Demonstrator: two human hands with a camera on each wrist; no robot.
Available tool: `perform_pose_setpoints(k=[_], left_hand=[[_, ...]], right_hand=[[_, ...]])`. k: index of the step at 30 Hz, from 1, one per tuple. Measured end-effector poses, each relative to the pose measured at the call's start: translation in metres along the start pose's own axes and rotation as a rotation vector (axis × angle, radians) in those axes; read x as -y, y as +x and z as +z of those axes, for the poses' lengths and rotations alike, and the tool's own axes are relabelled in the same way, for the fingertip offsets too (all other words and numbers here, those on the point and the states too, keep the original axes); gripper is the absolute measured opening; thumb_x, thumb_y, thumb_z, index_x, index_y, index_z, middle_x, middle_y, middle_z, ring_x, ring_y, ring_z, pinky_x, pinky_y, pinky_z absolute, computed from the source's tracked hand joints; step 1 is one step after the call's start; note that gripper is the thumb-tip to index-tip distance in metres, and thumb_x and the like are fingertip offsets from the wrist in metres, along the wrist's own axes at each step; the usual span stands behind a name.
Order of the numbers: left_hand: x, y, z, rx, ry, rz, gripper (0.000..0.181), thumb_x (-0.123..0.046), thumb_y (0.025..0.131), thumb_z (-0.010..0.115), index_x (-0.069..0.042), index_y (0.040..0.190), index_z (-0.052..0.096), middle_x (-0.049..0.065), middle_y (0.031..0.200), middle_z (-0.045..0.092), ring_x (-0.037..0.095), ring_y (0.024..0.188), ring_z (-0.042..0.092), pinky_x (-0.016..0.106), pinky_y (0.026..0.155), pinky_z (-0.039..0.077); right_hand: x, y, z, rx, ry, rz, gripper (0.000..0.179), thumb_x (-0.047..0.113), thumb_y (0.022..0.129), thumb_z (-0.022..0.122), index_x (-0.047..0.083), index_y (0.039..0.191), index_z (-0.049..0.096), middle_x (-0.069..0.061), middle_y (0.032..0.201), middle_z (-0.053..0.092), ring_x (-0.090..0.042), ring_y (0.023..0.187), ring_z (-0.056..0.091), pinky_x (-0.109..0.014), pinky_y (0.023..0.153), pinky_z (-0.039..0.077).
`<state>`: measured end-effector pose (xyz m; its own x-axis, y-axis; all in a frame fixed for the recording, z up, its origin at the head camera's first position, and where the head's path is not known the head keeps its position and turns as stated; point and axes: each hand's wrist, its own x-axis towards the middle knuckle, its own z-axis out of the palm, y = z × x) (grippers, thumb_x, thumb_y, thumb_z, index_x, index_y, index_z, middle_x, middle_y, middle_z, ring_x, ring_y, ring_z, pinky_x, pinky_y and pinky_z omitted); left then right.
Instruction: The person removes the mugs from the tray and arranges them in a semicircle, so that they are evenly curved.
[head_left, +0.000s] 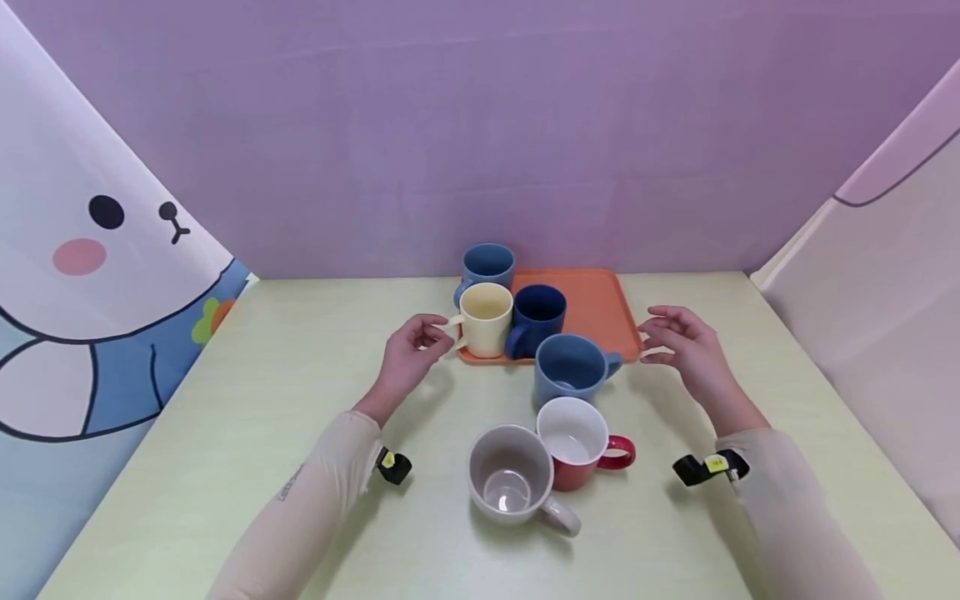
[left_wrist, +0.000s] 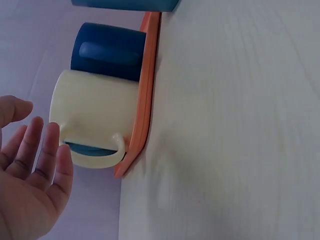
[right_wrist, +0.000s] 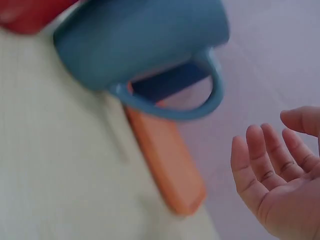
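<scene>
My left hand (head_left: 412, 354) is beside the handle of a cream mug (head_left: 486, 321), fingers loosely bent with nothing in them; the left wrist view shows a gap between the fingers and the mug (left_wrist: 95, 102). The cream mug stands on an orange tray (head_left: 592, 308) with a dark blue mug (head_left: 542, 312) and a lighter blue mug (head_left: 487, 261). My right hand (head_left: 686, 342) hovers off the tray's right front corner, its fingers spread and holding nothing. Nearest to it is a large blue mug (head_left: 572, 367), handle towards the hand, in front of the tray.
Closer to me on the pale table (head_left: 225, 417) stand a red mug (head_left: 576, 442) with a white inside and a grey-beige mug (head_left: 512, 475), side by side. A purple cloth (head_left: 487, 133) hangs behind the table, with printed cloths at both sides.
</scene>
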<state>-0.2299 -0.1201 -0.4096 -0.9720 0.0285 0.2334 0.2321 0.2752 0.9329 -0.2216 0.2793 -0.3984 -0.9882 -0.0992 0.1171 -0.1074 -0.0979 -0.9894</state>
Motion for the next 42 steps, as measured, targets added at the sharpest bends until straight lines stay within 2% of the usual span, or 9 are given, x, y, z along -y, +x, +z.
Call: perform_pose_setpoints(k=[4,7,10,13,18,24,28,35,42], left_hand=[[0.000,-0.004,0.006,0.050,0.021,0.001,0.027,0.000,0.089,0.070,0.007,0.114,0.063,0.012,0.092,0.069,0.019,0.084,0.062,0.020,0.069,0.049],[0.001,-0.007,0.010,0.083,0.037,0.017,0.026,0.001,0.088,0.070,0.007,0.112,0.064,0.013,0.092,0.070,0.025,0.088,0.064,0.023,0.072,0.050],[0.002,-0.008,0.015,0.121,0.050,0.032,0.024,0.002,0.087,0.071,0.006,0.110,0.065,0.015,0.094,0.070,0.030,0.092,0.065,0.027,0.077,0.051],[0.004,-0.007,0.021,0.158,0.052,0.040,0.022,0.001,0.087,0.071,0.005,0.109,0.066,0.016,0.097,0.070,0.031,0.093,0.066,0.031,0.082,0.051],[0.008,-0.006,0.029,0.198,0.038,0.055,0.023,0.001,0.087,0.071,0.005,0.109,0.065,0.017,0.098,0.070,0.031,0.093,0.066,0.036,0.084,0.052],[0.007,-0.007,0.041,0.233,0.032,0.020,0.025,0.001,0.089,0.069,0.008,0.113,0.064,0.019,0.107,0.069,0.031,0.097,0.066,0.035,0.086,0.054],[0.004,-0.005,0.050,0.249,0.008,0.007,0.030,0.001,0.089,0.069,0.007,0.118,0.064,0.020,0.113,0.068,0.032,0.101,0.067,0.034,0.088,0.055],[0.009,0.005,0.068,0.245,-0.063,0.038,0.033,0.006,0.089,0.068,0.010,0.121,0.062,0.025,0.115,0.067,0.037,0.105,0.066,0.039,0.093,0.054],[0.013,0.011,0.080,0.214,-0.028,-0.027,0.030,-0.002,0.093,0.067,0.006,0.121,0.064,0.020,0.115,0.068,0.031,0.105,0.066,0.034,0.089,0.055]], right_hand=[[-0.013,0.009,-0.007,-0.038,0.025,0.089,0.019,0.005,0.102,0.053,0.020,0.112,0.057,0.004,0.098,0.066,-0.011,0.080,0.067,-0.026,0.067,0.059],[-0.023,0.016,-0.009,-0.107,-0.075,0.138,0.018,0.005,0.101,0.054,0.012,0.117,0.055,0.004,0.097,0.061,-0.011,0.076,0.066,-0.026,0.065,0.058],[-0.031,0.023,-0.009,-0.202,-0.202,0.176,0.033,0.005,0.100,0.053,-0.003,0.131,0.046,0.000,0.101,0.054,-0.010,0.070,0.065,-0.026,0.063,0.058],[-0.036,0.029,-0.010,-0.246,-0.264,0.244,0.051,0.007,0.100,0.052,-0.006,0.145,0.031,-0.007,0.110,0.048,-0.008,0.065,0.064,-0.025,0.060,0.058],[-0.041,0.038,-0.016,-0.192,-0.215,0.354,0.063,0.009,0.100,0.053,-0.002,0.153,0.020,-0.015,0.121,0.051,-0.010,0.061,0.066,-0.029,0.060,0.059],[-0.045,0.044,-0.030,-0.112,-0.083,0.444,0.063,0.007,0.100,0.054,-0.003,0.154,0.025,-0.002,0.083,0.069,-0.014,0.063,0.070,-0.030,0.064,0.060],[-0.047,0.044,-0.035,-0.077,-0.062,0.454,0.060,0.005,0.100,0.055,-0.006,0.152,0.027,0.002,0.079,0.071,-0.013,0.064,0.070,-0.029,0.065,0.059],[-0.054,0.047,-0.037,-0.054,-0.094,0.422,0.059,0.004,0.099,0.057,-0.010,0.150,0.030,0.002,0.080,0.071,-0.010,0.066,0.070,-0.026,0.067,0.059],[-0.061,0.050,-0.039,-0.049,-0.097,0.411,0.058,0.003,0.099,0.056,-0.011,0.149,0.030,0.002,0.081,0.070,-0.010,0.065,0.069,-0.027,0.066,0.059]])
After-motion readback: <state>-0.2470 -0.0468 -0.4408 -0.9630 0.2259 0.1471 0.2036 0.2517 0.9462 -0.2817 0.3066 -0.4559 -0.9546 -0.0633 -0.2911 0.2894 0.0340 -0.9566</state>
